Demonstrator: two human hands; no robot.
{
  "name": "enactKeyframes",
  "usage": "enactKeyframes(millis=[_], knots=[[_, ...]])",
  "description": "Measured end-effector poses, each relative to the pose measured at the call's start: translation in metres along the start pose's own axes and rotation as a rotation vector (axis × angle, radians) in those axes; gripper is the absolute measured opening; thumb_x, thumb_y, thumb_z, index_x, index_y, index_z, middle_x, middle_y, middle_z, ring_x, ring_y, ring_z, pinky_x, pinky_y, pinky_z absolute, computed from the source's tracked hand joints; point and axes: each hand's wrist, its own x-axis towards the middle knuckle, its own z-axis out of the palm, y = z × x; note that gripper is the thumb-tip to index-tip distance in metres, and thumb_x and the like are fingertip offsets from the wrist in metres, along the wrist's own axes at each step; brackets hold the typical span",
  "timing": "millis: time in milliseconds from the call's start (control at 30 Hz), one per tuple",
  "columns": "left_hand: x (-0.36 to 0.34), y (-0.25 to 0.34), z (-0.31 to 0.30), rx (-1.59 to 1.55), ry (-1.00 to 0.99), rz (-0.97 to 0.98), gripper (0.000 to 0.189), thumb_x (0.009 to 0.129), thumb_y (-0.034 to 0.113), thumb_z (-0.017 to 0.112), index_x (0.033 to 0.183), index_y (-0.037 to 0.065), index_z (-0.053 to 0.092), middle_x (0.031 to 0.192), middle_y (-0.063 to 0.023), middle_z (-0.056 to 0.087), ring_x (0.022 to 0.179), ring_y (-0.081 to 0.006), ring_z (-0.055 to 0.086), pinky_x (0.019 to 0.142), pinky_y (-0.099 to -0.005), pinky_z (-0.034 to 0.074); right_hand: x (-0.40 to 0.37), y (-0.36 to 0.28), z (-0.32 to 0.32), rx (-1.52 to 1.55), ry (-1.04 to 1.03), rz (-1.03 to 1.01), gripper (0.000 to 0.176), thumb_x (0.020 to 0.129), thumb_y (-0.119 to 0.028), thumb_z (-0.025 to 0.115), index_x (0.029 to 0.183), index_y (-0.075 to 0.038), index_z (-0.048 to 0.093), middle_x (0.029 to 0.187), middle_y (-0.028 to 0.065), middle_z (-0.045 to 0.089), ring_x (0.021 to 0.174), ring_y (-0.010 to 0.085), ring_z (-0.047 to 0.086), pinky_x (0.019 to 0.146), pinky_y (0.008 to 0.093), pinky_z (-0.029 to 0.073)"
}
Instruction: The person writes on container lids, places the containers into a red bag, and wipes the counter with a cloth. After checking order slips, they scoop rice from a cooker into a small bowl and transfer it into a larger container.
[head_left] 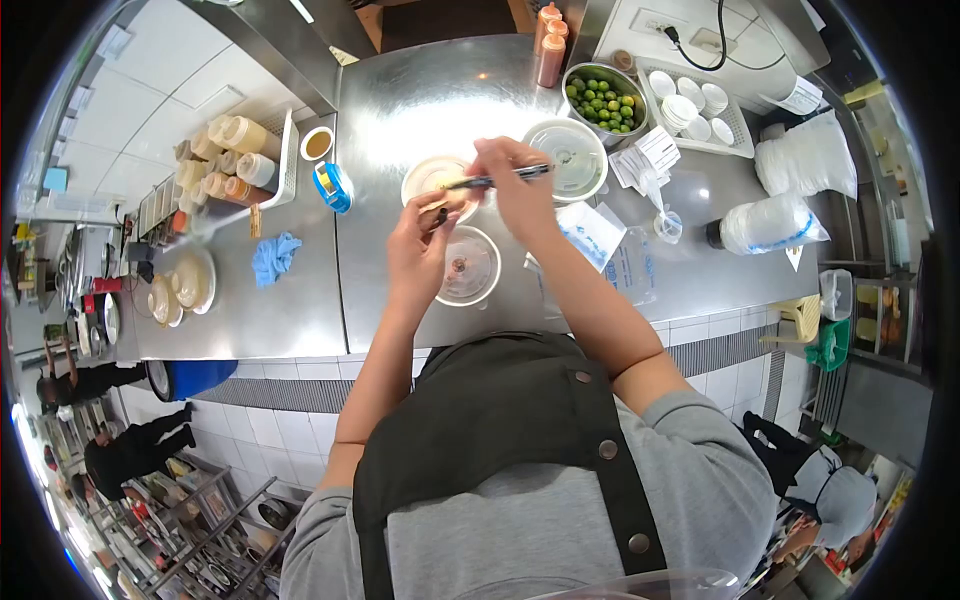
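Gripping a pen [497, 178], the right hand [515, 190] has its fingers closed tightly around it. At its seven o'clock, the left hand [420, 250] pinches a small dark piece [437, 216].

Round tubs [468, 265]: three, two lidded, one open. Pen [495, 180]: one. Metal bowl [603, 67]: one, holding limes [604, 100] too many to count. Sauce bottles [549, 55]: three, bunched. Tray [738, 128]: one, with small white cups [681, 108], at least five. Blue cloth [272, 258]: one. Tape dispenser [333, 186]: one. Bagged stacks [805, 160]: two. Other people [135, 452]: three.
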Motion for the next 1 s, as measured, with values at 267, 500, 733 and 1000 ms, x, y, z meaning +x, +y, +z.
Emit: enactKeyframes(millis=[267, 500, 733, 1000], knots=[[-0.013, 0.023, 0.056, -0.056, -0.129, -0.013, 0.023, 0.085, -0.006, 0.072, 0.108, -0.007, 0.069, 0.107, -0.0124, 0.073, 0.099, -0.014, 0.069, 0.089, -0.0266, 0.056, -0.018, -0.019, -0.06, -0.189, 0.04, -0.439, 0.048, 0.086, 0.003, 0.068, 0.059, -0.006, 0.03, 0.057, -0.0037, 0.035, 0.056, 0.005, 0.029, 0.05, 0.0264, 0.025], [-0.021, 0.032, 0.107, 0.281, -0.207, 0.141, 0.016, 0.082, -0.001, 0.074, 0.098, -0.002, 0.073, 0.091, -0.0118, 0.076, 0.082, -0.0167, 0.073, 0.076, -0.0283, 0.057, -0.039, -0.012, -0.108, -0.424, -0.018, -0.591, 0.035, 0.084, 0.007, 0.061, 0.06, 0.0, 0.036, 0.057, 0.0028, 0.036, 0.053, 0.011, 0.035, 0.05, 0.0309, 0.029], [-0.036, 0.012, 0.164, 0.454, -0.26, 0.201, 0.02, 0.081, 0.006, 0.077, 0.099, -0.002, 0.072, 0.086, -0.0166, 0.073, 0.082, -0.0218, 0.074, 0.076, -0.0333, 0.057, -0.049, 0.003, -0.177, -0.365, -0.043, -0.448, 0.034, 0.082, 0.007, 0.062, 0.061, -0.001, 0.037, 0.06, 0.0046, 0.038, 0.056, 0.0122, 0.033, 0.052, 0.0309, 0.029], [0.001, 0.046, 0.195, 0.324, -0.234, 0.305, 0.054, 0.082, 0.004, 0.077, 0.132, 0.001, 0.057, 0.14, -0.0239, 0.053, 0.119, -0.0327, 0.061, 0.095, -0.0415, 0.053, 0.032, -0.203, -0.254, -0.319, 0.61, -1.1, 0.011, 0.089, 0.005, 0.065, 0.093, -0.003, 0.059, 0.078, 0.0019, 0.061, 0.073, 0.0089, 0.061, 0.065, 0.0218, 0.049]])
